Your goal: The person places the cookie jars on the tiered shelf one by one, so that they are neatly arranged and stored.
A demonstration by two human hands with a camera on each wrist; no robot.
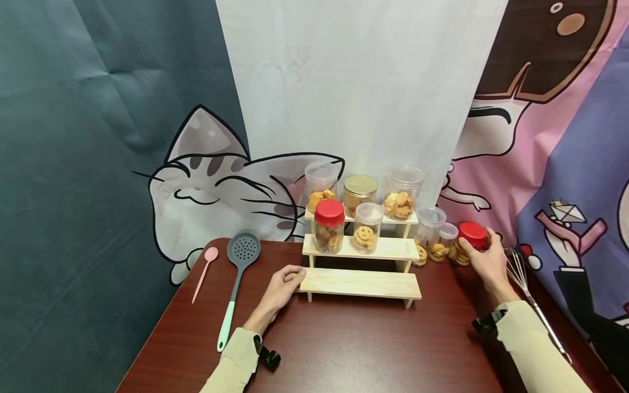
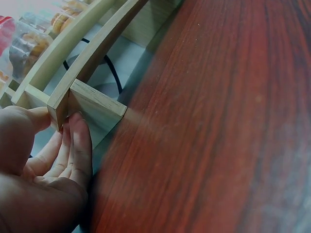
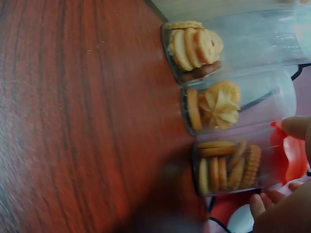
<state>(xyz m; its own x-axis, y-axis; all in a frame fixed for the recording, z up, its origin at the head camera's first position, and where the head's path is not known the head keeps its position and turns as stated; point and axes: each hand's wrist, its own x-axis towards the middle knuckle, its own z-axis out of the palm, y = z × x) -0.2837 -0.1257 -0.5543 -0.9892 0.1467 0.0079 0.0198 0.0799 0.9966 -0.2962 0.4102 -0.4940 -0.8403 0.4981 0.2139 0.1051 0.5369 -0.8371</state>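
A stepped wooden shelf [image 1: 361,283] stands mid-table [image 1: 344,349], cookie jars [image 1: 329,225] on its upper steps. Three more jars [image 1: 439,240] stand right of it; a skimmer [image 1: 238,284] and spoon [image 1: 204,272] lie left.

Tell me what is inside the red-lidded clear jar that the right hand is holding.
The red-lidded clear plastic jar under the right hand holds round ridged golden biscuits, stacked on edge at its bottom. The lid end is partly covered by fingers, so anything there stays hidden.
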